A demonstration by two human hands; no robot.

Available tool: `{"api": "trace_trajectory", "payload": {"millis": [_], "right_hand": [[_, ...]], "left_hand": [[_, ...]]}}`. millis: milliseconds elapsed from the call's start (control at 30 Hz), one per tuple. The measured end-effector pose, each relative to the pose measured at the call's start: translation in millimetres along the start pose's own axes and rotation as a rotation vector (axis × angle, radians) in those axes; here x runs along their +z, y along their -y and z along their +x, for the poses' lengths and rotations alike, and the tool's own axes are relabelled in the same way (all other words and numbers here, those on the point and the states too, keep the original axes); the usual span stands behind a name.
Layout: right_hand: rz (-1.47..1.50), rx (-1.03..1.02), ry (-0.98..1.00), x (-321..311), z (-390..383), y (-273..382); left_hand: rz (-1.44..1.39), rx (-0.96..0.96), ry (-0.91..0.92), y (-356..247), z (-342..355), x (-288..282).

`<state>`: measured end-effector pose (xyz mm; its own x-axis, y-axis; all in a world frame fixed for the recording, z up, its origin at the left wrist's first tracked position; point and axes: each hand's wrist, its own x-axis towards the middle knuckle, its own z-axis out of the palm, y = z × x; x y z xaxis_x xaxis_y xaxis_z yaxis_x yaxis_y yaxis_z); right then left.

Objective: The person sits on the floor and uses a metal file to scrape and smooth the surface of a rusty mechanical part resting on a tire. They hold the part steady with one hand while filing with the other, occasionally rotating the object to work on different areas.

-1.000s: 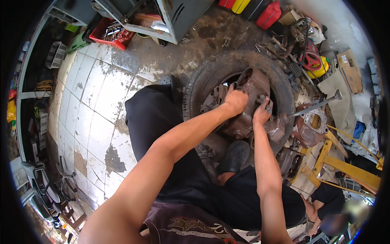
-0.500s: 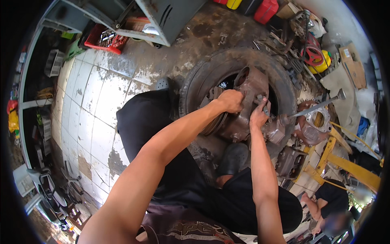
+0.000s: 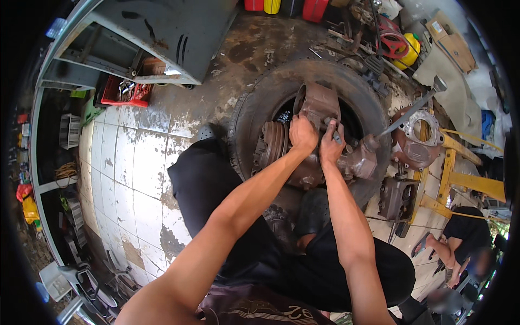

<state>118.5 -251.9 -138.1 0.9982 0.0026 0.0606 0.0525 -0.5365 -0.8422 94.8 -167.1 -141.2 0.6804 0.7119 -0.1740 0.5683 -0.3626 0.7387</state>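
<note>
"What differs from half a second ago?"
"The left hand (image 3: 303, 134) sits closer to the right hand (image 3: 330, 146), at its ten o'clock."
"And the fingers?"
"Left ones curl in, their hold hidden; right ones half-curl at a grey metal piece (image 3: 338, 138), grip unclear."
"The brown housing (image 3: 320, 99)?"
"Across the tyre (image 3: 303, 73), two o'clock from centre."
</note>
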Motion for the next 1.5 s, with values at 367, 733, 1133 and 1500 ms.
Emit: {"api": "trace_trajectory", "payload": {"millis": [367, 733, 1133, 1500], "right_hand": [[0.036, 0.008, -0.015, -1.6, -1.1, -5.2], [0.064, 0.033, 0.016, -4.1, -0.8, -5.1], [0.044, 0.055, 0.032, -4.4, -0.5, 0.4], [0.094, 0.027, 0.008, -3.2, 0.9, -4.4]], "left_hand": [[-0.011, 0.032, 0.020, -2.1, -11.2, 0.0], [0.004, 0.080, 0.025, -4.1, -15.1, -5.8], [0.137, -0.021, 0.173, -16.0, -11.5, -12.1], [0.047, -0.034, 0.127, -11.3, -11.4, -10.4]]}}
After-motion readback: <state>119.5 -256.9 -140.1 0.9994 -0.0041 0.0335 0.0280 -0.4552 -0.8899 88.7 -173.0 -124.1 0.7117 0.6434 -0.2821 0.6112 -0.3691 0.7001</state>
